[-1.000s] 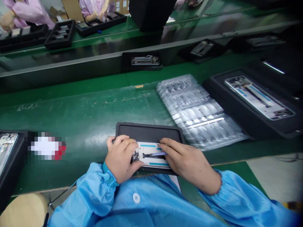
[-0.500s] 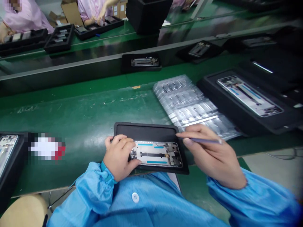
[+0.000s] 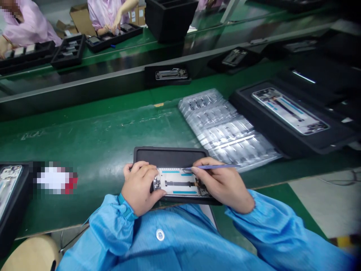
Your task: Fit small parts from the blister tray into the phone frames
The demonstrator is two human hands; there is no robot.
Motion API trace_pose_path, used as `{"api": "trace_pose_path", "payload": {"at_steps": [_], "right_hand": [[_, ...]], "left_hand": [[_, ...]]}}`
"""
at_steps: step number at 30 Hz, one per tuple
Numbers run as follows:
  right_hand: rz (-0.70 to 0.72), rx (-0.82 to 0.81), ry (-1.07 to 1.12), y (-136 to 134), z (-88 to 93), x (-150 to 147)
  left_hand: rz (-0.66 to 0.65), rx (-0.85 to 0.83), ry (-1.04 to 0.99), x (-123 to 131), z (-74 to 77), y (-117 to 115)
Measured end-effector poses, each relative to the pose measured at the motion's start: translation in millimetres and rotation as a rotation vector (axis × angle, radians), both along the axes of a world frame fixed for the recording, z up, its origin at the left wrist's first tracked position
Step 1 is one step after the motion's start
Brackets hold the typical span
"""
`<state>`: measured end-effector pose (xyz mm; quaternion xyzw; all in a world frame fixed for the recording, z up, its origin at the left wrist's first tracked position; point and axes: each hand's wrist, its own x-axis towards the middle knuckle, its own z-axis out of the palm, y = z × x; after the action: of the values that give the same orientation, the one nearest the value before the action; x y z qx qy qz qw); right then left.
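An opened phone housing point(image 3: 176, 182) lies in a black foam tray point(image 3: 169, 154) at the table's front edge. Blue strips and a dark flat cable show inside it. My left hand point(image 3: 142, 188) grips the housing's left end between thumb and fingers. In my right hand point(image 3: 222, 184) a slim purple stick-like tool point(image 3: 216, 166) is pinched, its tip over the housing's upper edge, beside a thin dark wire point(image 3: 186, 171). Whether the tip touches the wire I cannot tell. My right fingers cover the housing's upper right part.
Clear plastic trays of small parts point(image 3: 225, 128) lie right of centre. Beyond them another opened phone point(image 3: 290, 109) rests on black foam. At the left edge stands a further phone in foam point(image 3: 9, 188). Co-workers in pink handle black trays point(image 3: 114, 37) across a low divider.
My right hand has moved left with the purple tool, from beside the foam tray to over the housing. My left hand keeps its grip on the housing. The view has shifted slightly.
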<state>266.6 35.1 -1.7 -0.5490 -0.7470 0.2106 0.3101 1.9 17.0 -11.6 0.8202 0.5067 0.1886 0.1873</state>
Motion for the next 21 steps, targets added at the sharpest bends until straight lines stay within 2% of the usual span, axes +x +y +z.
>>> {"api": "trace_pose_path", "payload": {"at_steps": [10, 21], "right_hand": [[0.053, 0.036, -0.036, 1.6, -3.0, -3.7], [-0.006, 0.045, 0.054, -3.4, -4.0, 4.1]], "left_hand": [[-0.007, 0.003, 0.007, 0.0, 3.0, 1.0], [-0.001, -0.008, 0.007, -0.9, 1.7, 1.2]]}}
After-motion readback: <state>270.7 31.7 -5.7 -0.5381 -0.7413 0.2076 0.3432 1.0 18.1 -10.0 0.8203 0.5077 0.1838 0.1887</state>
